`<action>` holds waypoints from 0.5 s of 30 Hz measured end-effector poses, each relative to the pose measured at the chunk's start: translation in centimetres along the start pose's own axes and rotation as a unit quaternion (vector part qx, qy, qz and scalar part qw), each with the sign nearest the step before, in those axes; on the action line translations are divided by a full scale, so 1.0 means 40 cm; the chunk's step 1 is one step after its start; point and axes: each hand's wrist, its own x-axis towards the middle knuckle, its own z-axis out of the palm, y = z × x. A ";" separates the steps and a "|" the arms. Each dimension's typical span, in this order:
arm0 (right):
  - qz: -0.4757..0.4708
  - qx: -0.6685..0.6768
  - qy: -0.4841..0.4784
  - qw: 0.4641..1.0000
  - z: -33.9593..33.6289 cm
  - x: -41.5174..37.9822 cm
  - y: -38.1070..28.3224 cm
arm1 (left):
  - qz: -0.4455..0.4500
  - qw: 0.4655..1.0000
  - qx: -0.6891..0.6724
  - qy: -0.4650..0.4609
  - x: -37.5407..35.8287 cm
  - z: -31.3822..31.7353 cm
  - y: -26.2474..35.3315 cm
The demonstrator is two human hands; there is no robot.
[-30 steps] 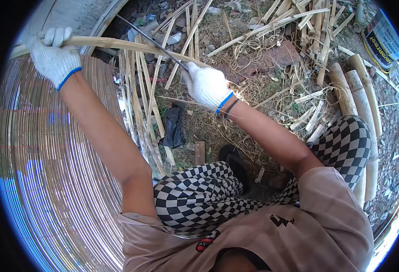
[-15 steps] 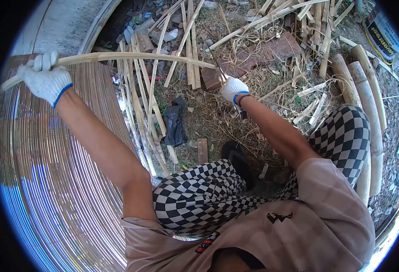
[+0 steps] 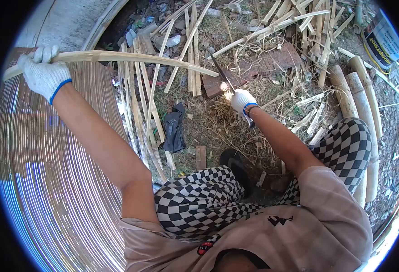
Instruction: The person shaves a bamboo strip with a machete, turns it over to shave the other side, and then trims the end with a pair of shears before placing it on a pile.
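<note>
A long, slightly curved bamboo strip (image 3: 131,57) runs across the upper part of the view. My left hand (image 3: 44,70), in a white knitted glove with a blue cuff, is closed around it close to its left end. Gloved the same way, my right hand (image 3: 242,100) grips a knife (image 3: 222,75) whose dark blade points up and to the left. The strip's free right end lies just left of the blade, over the near edge of a reddish-brown slab (image 3: 254,70). A bright glint shows beside the blade near my right hand.
Split bamboo strips (image 3: 192,50) and curly shavings litter the ground. Thick bamboo poles (image 3: 362,95) lie at the right, below a paint bucket (image 3: 383,41). A slatted mat (image 3: 59,172) covers the left side. A black plastic piece (image 3: 174,129) lies before my knees.
My right hand and the knife have moved right and slightly down, away from the strip's end. My left hand keeps its hold, almost in place.
</note>
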 end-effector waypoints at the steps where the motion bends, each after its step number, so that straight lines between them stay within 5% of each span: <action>1: 0.028 0.033 0.001 0.999 -0.022 -0.004 -0.001 | 0.000 1.000 -0.008 0.008 0.014 -0.008 0.020; 7: 0.030 -0.023 0.059 0.998 -0.236 -0.091 -0.072 | -0.011 0.993 -0.111 0.025 0.133 -0.127 0.133; 9: -0.069 0.003 0.057 0.996 -0.315 -0.098 -0.103 | -0.036 0.987 -0.144 0.056 0.130 -0.143 0.141; 10: -0.082 0.200 -0.025 0.976 -0.371 -0.141 -0.144 | -0.043 0.983 -0.173 0.050 0.134 -0.158 0.128; 13: -0.132 0.622 -0.212 0.742 -0.498 -0.218 -0.223 | -0.087 0.967 -0.219 0.101 0.103 -0.123 0.061; 15: -0.174 0.683 -0.125 0.699 -0.577 -0.265 -0.266 | -0.179 0.928 -0.318 0.075 0.107 -0.126 -0.057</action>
